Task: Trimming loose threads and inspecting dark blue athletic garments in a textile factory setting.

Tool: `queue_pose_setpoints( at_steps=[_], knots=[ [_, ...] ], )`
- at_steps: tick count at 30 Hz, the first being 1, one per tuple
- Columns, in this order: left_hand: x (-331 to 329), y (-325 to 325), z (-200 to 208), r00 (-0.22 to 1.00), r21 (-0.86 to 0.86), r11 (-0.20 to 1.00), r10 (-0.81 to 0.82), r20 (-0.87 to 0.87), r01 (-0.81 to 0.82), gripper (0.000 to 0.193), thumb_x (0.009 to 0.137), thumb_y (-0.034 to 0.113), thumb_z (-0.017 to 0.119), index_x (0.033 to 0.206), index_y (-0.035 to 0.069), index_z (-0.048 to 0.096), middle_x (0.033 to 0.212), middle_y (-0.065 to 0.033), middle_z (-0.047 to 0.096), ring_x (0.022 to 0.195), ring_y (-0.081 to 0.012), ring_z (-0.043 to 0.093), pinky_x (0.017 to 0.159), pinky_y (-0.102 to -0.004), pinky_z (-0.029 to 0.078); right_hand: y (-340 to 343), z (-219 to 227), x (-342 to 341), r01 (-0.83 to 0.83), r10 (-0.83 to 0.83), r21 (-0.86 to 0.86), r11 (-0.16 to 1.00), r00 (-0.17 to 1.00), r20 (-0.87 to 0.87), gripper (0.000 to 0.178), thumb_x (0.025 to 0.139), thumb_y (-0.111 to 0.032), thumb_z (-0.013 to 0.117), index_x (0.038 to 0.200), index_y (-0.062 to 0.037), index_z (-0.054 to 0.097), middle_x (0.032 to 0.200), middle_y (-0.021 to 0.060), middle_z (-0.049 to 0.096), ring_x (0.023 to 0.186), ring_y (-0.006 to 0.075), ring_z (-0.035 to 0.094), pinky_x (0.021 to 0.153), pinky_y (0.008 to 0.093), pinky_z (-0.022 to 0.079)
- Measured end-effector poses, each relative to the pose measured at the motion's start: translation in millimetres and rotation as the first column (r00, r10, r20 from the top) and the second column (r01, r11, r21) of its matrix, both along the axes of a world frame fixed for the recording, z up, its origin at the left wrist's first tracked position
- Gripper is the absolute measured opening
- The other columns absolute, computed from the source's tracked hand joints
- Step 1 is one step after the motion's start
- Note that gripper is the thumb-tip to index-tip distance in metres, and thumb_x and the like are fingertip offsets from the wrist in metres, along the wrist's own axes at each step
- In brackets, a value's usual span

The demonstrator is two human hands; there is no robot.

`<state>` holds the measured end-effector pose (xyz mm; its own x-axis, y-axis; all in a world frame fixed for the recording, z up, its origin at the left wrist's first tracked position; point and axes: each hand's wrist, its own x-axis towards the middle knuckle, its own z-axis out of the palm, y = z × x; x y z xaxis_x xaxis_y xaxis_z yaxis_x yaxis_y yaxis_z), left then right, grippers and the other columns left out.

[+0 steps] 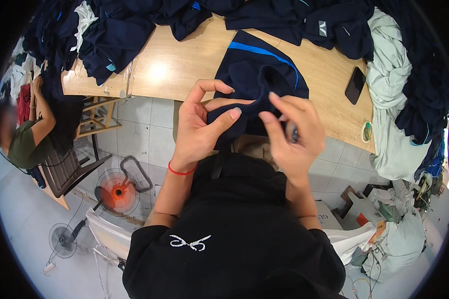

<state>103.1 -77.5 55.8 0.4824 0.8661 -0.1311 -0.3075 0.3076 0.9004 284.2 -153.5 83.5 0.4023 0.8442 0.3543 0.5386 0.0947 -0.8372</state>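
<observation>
A navy garment [241, 72] with a bright blue stripe lies partly on the table and comes up over its near edge toward me. My left hand [202, 119], a red cord round its wrist, grips a fold of it. The thumb lies along the cloth, the index finger is raised off it, and another finger stretches beneath the fold. Just right of the garment's round, open end, my right hand [298, 132] has thumb and index finger apart. Its other fingers curl round a small bluish-grey thing [295, 134], mostly hidden in the palm.
Navy garments [119, 42] are heaped along the far side of the wooden table [179, 60]. At the right are a black phone [355, 85], a tape roll [367, 132] and pale cloth [389, 55]. Fans [118, 192] stand lower left, near a seated person [27, 139].
</observation>
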Motion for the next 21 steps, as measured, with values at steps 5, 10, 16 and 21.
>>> queue_pose_setpoints(
  at_steps=[5,10,16,21],
  knots=[
    [6.3,-2.8,5.3,0.997,0.068,0.998,-0.003,-0.076,0.008,0.037,0.099,-0.008,0.071,0.129,0.000,0.051,0.114,-0.0185,0.079,0.115,-0.0179,0.075,0.098,-0.0251,0.056,19.0,-29.5,2.6,-0.088,0.045,0.208,0.974,0.978,0.204,0.029,0.079,0.013,0.084,0.104,-0.0015,0.078,0.094,0.0074,0.069,0.074,0.0185,0.061,0.059,0.0293,0.046],
    [4.8,-4.9,2.5,0.999,-0.122,0.992,0.023,0.047,-0.017,0.036,0.099,-0.008,0.072,0.128,0.001,0.053,0.112,-0.0167,0.080,0.107,-0.0119,0.073,0.093,-0.0231,0.056,9.4,-27.4,9.0,0.001,0.019,0.142,0.990,0.991,-0.135,0.011,0.098,0.007,0.071,0.098,-0.0021,0.064,0.093,0.0076,0.063,0.078,0.0148,0.058,0.067,0.0256,0.044],
    [1.5,-0.4,-4.8,0.993,-0.239,0.971,0.024,0.116,0.005,0.037,0.098,-0.008,0.073,0.129,0.002,0.055,0.111,-0.0157,0.080,0.102,-0.0097,0.073,0.091,-0.0221,0.056,-0.2,-16.7,16.4,-0.045,0.053,0.106,0.993,0.996,-0.071,0.013,0.093,0.003,0.080,0.102,-0.0024,0.073,0.096,0.0068,0.069,0.074,0.0110,0.057,0.061,0.0242,0.041],
    [11.1,-0.2,5.3,0.998,-0.215,0.976,0.032,0.063,-0.017,0.037,0.096,-0.007,0.076,0.129,0.000,0.061,0.111,-0.0147,0.080,0.103,-0.0113,0.073,0.093,-0.0234,0.057,14.5,-21.1,-2.9,-0.083,0.066,0.150,0.985,0.991,0.117,0.028,0.084,0.007,0.086,0.110,-0.0002,0.077,0.094,0.0077,0.068,0.070,0.0146,0.060,0.061,0.0270,0.048]
  ],
)
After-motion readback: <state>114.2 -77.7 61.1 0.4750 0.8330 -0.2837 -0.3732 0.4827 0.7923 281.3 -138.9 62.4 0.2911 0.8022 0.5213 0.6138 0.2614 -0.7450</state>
